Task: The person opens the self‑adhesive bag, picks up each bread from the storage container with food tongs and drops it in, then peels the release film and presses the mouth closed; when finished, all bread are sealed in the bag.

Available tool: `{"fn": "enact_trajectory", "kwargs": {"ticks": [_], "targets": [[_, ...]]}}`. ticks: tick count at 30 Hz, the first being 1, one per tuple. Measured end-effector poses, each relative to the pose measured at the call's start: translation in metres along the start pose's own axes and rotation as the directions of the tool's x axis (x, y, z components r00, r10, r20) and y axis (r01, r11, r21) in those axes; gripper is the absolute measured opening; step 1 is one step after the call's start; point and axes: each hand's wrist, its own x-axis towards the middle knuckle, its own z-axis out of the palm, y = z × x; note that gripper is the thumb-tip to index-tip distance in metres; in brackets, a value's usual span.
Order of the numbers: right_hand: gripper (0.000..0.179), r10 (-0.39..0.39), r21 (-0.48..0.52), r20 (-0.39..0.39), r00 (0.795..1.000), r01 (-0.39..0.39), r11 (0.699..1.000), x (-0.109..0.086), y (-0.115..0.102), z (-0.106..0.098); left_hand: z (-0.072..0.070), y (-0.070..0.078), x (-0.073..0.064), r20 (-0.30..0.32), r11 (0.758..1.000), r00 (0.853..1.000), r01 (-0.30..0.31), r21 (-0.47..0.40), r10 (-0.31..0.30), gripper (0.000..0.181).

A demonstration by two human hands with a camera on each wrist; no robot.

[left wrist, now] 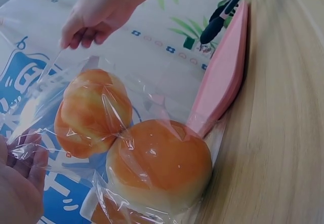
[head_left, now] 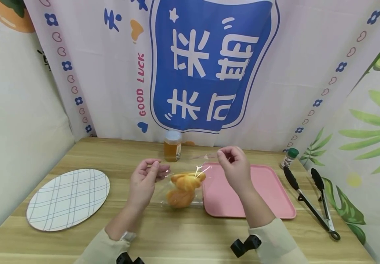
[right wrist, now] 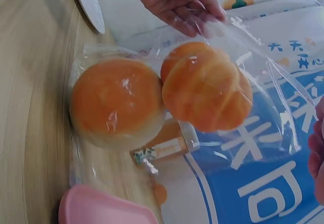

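Note:
A clear plastic bag (head_left: 199,169) holds two bread rolls over the table's middle. The lower one is a smooth round bun (left wrist: 162,165), browned on top. Above it lies a lobed, twisted bread roll (right wrist: 208,89). On the bag's left side, my left hand (head_left: 144,182) holds the film between thumb and fingers; its fingers show through the plastic in the right wrist view. My right hand (head_left: 236,168) pinches the upper edge of the bag, which stretches as a thin strip in the left wrist view (left wrist: 50,64). The bag's bottom is close to the tabletop.
A pink tray (head_left: 266,198) lies just right of the bag. Black-handled tongs (head_left: 313,209) and a green-capped shaker bottle (head_left: 289,157) are farther right. Behind the bag stands a jar of amber contents (head_left: 172,149). A round checked mat (head_left: 69,200) lies at left on the wooden table.

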Motion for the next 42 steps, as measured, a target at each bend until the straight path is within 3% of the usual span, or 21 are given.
{"fn": "enact_trajectory", "kwargs": {"ticks": [6,13,27,37,42], "targets": [[0.011,0.084,-0.014,-0.084,0.993,-0.086,0.996,-0.001,0.01,-0.021,-0.001,0.0,0.001,-0.004,1.0,1.0,0.012,-0.012,-0.012,0.012],[0.016,0.175,-0.022,-0.162,0.971,-0.181,0.983,-0.002,0.021,-0.05,-0.001,0.001,0.002,-0.011,1.0,1.0,0.023,-0.008,-0.023,0.012],[0.022,0.178,-0.041,-0.307,0.935,-0.2,0.979,-0.006,0.042,-0.087,-0.001,0.001,0.003,-0.015,0.999,0.999,0.034,-0.019,-0.034,0.011],[0.009,0.214,0.027,-0.355,0.91,-0.219,0.975,-0.008,0.055,-0.114,-0.001,0.002,0.003,-0.018,0.999,0.999,0.034,-0.021,-0.034,0.011],[0.018,0.202,-0.006,-0.426,0.882,-0.226,0.974,-0.008,0.061,-0.124,-0.002,0.001,0.003,-0.014,0.999,1.0,0.023,-0.042,-0.024,0.01]]}}
